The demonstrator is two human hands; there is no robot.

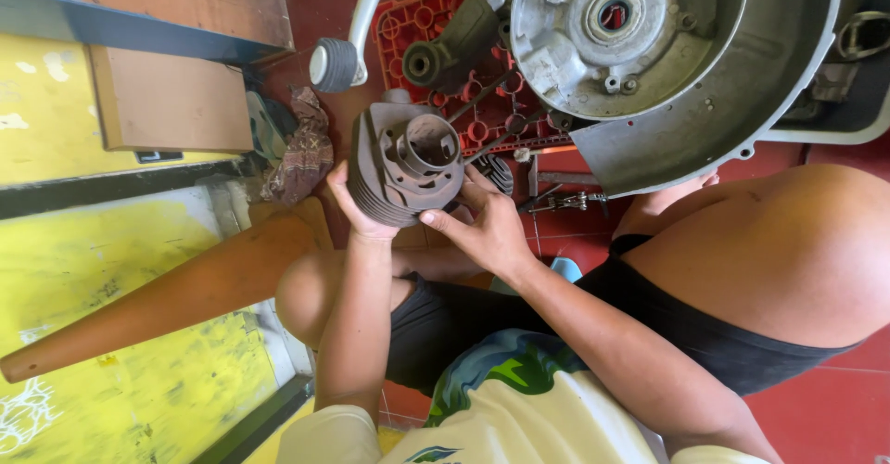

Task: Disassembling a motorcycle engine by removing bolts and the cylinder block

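Both my hands hold a dark grey finned engine cylinder [403,160] in front of me, its round bore facing the camera. My left hand [357,212] cups the finned side from below and left. My right hand [482,223] grips the lower right edge, with fingers over the rim. Just beyond the cylinder sits a large grey metal engine case [667,84] with a round hub [614,14] in its middle.
A red plastic crate [436,19] lies under the engine case. A dirty rag [301,149] and a white curved bar with a rubber end [336,63] lie at the left. An orange cone [176,297] slants by my knee. Small tools [565,200] rest on the red floor.
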